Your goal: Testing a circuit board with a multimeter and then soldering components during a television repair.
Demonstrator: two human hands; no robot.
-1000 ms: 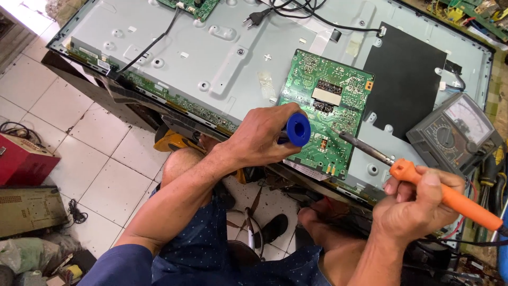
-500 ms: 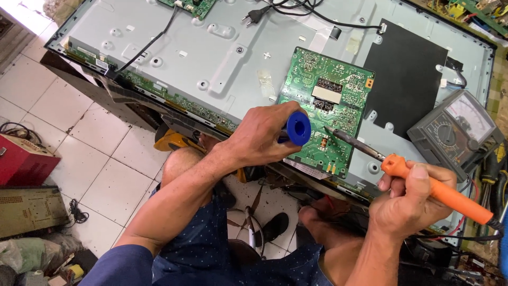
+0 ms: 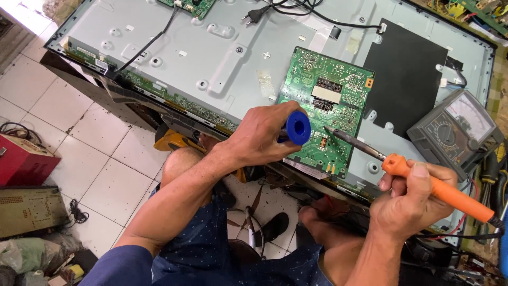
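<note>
We hold the left hand (image 3: 262, 135) closed around a blue desoldering pump (image 3: 297, 127), its round end facing the camera, just over the green circuit board (image 3: 328, 103). The right hand (image 3: 410, 204) grips the orange handle of a soldering iron (image 3: 434, 185), fingers wrapped, thumb on top; the metal tip rests on the board near its lower middle. The board lies on the grey metal back of a flat television panel (image 3: 211, 58). An analog multimeter (image 3: 455, 130) sits at the panel's right edge.
</note>
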